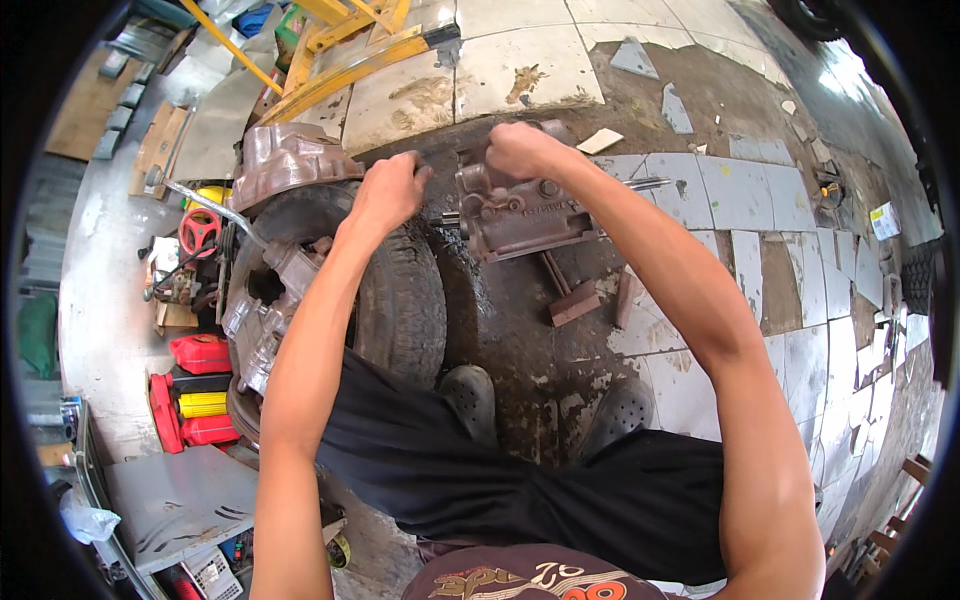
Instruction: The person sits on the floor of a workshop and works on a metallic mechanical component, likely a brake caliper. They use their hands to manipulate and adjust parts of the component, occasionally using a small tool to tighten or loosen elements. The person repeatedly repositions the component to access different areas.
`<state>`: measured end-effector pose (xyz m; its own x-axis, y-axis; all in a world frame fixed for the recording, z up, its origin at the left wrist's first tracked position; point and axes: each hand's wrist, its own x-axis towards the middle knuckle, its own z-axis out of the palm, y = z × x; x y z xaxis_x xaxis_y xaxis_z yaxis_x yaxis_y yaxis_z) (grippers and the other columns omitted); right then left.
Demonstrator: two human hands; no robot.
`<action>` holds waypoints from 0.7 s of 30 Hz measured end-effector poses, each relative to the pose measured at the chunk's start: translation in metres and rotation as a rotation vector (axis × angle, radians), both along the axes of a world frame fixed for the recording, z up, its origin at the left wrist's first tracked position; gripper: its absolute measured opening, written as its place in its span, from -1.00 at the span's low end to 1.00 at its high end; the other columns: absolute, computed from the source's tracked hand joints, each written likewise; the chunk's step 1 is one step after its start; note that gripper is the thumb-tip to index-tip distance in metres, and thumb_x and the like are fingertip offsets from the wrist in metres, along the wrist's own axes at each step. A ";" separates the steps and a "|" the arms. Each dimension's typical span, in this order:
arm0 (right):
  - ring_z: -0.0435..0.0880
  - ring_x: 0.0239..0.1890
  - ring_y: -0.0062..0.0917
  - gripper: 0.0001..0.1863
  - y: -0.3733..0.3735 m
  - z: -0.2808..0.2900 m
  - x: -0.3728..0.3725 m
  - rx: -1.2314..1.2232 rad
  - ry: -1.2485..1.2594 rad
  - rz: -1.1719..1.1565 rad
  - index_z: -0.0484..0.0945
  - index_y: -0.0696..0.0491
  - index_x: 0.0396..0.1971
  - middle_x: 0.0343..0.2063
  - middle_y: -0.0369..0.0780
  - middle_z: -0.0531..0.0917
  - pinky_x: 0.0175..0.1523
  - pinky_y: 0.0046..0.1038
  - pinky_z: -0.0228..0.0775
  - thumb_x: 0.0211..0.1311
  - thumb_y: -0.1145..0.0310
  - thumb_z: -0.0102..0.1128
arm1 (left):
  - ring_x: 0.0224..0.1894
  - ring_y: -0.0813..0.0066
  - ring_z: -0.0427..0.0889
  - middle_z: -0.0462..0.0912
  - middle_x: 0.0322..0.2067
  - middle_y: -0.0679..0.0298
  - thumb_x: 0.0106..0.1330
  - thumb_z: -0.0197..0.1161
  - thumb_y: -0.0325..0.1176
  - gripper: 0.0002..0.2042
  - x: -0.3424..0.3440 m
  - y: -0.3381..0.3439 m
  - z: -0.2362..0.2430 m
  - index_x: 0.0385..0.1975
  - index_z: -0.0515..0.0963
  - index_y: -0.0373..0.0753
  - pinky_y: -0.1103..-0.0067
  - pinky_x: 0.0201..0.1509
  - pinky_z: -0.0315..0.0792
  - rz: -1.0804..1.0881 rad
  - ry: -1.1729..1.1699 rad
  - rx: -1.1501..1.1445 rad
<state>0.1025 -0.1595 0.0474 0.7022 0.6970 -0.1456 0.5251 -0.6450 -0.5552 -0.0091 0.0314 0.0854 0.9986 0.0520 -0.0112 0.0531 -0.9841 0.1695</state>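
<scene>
Shirt [520, 572] cut off; left hand [392, 188], right hand [522, 151] curled near metal housing [528, 222], grasp unclear

The head camera looks steeply down from above the wearer's shirt [500, 582] and trousers [420, 450], close to the arms [690, 270], facing forward past the hands [393, 190]; its wide fisheye circle bends the floor [735, 190] toward its edges. Its left is the wearer's own left.
</scene>
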 end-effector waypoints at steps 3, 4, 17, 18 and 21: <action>0.68 -0.14 -0.03 -0.62 0.003 -0.066 0.003 0.258 -0.590 -0.204 0.59 0.29 -0.19 -0.24 0.17 0.66 0.04 -0.10 0.51 0.11 0.32 0.05 | 0.01 -0.06 0.56 0.59 -0.07 -0.11 0.26 0.26 -0.34 -0.59 0.002 -0.004 0.000 0.09 0.40 -0.26 0.23 0.09 0.43 -0.133 0.002 0.001; 0.68 -0.14 -0.02 -0.61 0.008 -0.070 -0.008 0.340 -0.804 -0.227 0.57 0.30 -0.15 -0.25 0.17 0.66 0.04 -0.10 0.51 0.11 0.33 0.05 | 0.08 -0.04 0.53 0.55 0.01 -0.11 0.23 0.28 -0.36 -0.50 -0.002 -0.005 0.000 0.18 0.35 -0.22 0.25 0.14 0.42 -0.182 0.015 0.023; 0.69 -0.12 -0.12 -0.66 0.036 -0.058 -0.040 -0.104 -0.170 0.061 0.65 0.29 -0.29 -0.24 0.10 0.68 -0.01 -0.18 0.54 0.08 0.38 0.00 | 0.18 0.03 0.46 0.50 0.09 -0.01 0.23 0.29 -0.27 -0.39 -0.025 0.004 0.009 0.29 0.29 -0.21 0.27 0.23 0.38 -0.132 0.171 0.029; 0.71 -0.18 -0.14 -0.69 0.036 -0.031 -0.045 -0.167 -0.155 0.232 0.67 0.27 -0.34 -0.35 0.11 0.69 -0.05 -0.19 0.56 0.05 0.39 0.03 | 0.18 0.03 0.46 0.50 0.09 -0.01 0.23 0.29 -0.27 -0.39 -0.029 0.009 0.012 0.29 0.29 -0.21 0.27 0.23 0.38 -0.121 0.172 0.035; 0.70 -0.22 -0.07 -0.61 0.019 0.015 -0.006 -0.222 0.097 0.181 0.58 0.36 -0.18 -0.22 0.12 0.67 -0.14 -0.14 0.55 0.11 0.38 -0.02 | 0.19 0.03 0.45 0.50 0.11 -0.01 0.23 0.30 -0.25 -0.38 -0.024 0.005 0.018 0.29 0.28 -0.21 0.27 0.24 0.38 -0.153 0.166 0.051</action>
